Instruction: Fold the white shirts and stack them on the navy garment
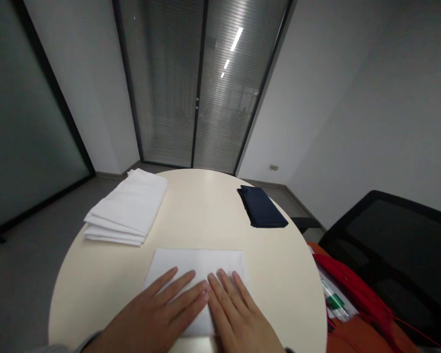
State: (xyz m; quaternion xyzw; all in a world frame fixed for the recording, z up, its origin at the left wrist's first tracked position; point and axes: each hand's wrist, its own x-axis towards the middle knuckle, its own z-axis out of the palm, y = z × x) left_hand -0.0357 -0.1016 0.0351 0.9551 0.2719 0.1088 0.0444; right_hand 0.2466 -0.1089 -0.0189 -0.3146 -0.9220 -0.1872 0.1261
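Note:
A folded white cloth point(198, 258) lies flat near the front of the round table, partly covered by both hands. My left hand point(156, 309) rests on its left part, palm down with the fingers spread. On the right part lies my right hand point(237, 314), also flat, its fingers stretched forward and a little apart. The tips of the left hand's fingers meet the side of the right hand's fingers around the cloth's middle. Neither hand grips anything.
The cream round table point(202, 211) carries a stack of folded white cloths point(128, 206) at the left and folded navy cloths point(263, 208) at the right. A black mesh chair point(393, 245) stands right, with a red item point(353, 282) and a clear plastic package point(338, 301) on its seat.

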